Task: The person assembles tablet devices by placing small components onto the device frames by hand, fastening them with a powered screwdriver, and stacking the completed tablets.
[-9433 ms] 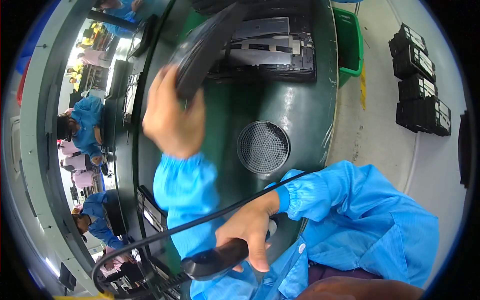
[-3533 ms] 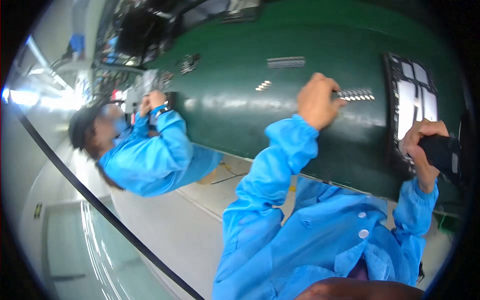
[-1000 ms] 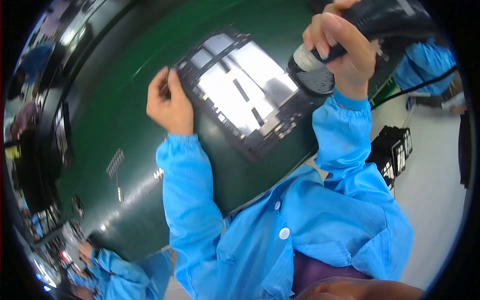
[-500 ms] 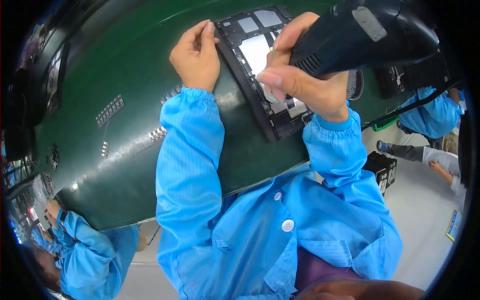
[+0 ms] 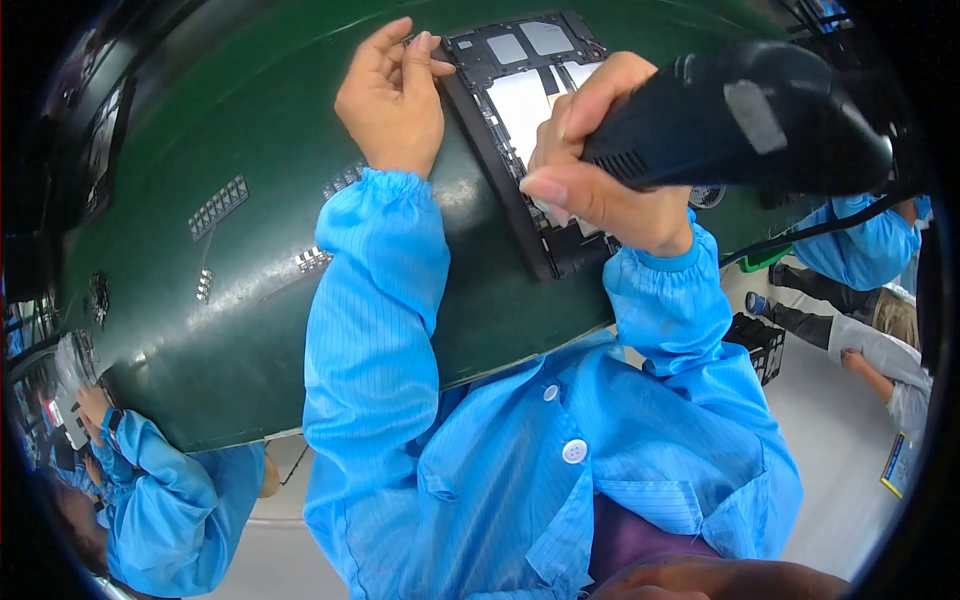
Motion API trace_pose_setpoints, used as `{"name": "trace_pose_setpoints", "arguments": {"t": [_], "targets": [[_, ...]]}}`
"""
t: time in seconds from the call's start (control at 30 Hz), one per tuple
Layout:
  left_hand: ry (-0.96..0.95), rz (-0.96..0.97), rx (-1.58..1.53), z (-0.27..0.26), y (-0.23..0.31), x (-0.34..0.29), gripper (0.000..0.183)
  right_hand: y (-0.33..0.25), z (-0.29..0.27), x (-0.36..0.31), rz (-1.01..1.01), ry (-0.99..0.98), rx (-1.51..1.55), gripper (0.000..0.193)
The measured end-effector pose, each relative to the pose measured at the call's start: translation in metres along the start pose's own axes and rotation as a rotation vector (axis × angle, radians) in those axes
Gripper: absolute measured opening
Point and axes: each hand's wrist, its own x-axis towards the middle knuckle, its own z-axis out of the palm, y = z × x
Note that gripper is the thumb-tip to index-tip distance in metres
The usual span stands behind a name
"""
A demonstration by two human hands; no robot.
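Note:
An opened tablet-like device (image 5: 515,105) lies on the green table, its dark frame, pale panels and circuit parts exposed. My left hand (image 5: 395,110) is at its far left corner, fingers partly curled and apart, with one fingertip at the frame's edge. My right hand (image 5: 610,165) is closed around a black handheld power tool (image 5: 740,120) that looks like an electric screwdriver, with slotted vents and a grey label. It is held over the right half of the device. The tool's tip is hidden behind my right fingers, and so are the parts beneath them.
Strips of small parts (image 5: 218,207) lie left on the table (image 5: 270,380). A black cable (image 5: 790,238) crosses at right, above a black crate (image 5: 760,345) on the floor. Co-workers in blue sleeves (image 5: 170,500) are at lower left and far right.
My right hand and the tool have moved slightly down and right over the device. My left fingertips have spread apart a little at the corner.

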Motion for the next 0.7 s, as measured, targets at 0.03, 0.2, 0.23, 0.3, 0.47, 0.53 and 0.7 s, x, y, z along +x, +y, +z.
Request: {"name": "trace_pose_setpoints", "arguments": {"t": [0.03, 0.2, 0.23, 0.3, 0.47, 0.53, 0.7], "targets": [[-0.016, -0.011, 0.004, -0.004, 0.014, -0.001, 0.015, -0.002, 0.002, 0.000, -0.001, -0.003, 0.003, 0.035], [-0.179, -0.092, 0.134, -0.035, 0.049, -0.022, 0.014, -0.003, 0.005, -0.002, 0.047, -0.046, -0.005, 0.036], [-0.181, -0.091, 0.134, -0.041, 0.054, -0.031, 0.014, -0.003, 0.006, -0.002, 0.054, -0.057, 0.000, 0.036], [-0.216, -0.109, 0.166, -0.049, 0.056, -0.049, 0.016, -0.002, 0.002, -0.004, 0.038, -0.017, -0.020, 0.035], [-0.509, 0.109, 0.520, -0.048, 0.080, -0.101, 0.026, -0.005, 0.006, -0.007, 0.044, 0.180, -0.127, 0.034], [-0.668, 0.321, 0.448, -0.043, 0.074, -0.123, 0.024, -0.005, 0.003, -0.001, 0.071, 0.193, -0.094, 0.034], [-0.909, 0.627, 0.775, -0.008, 0.059, -0.131, 0.046, -0.032, -0.022, 0.001, 0.098, 0.486, 0.005, 0.031]]}}
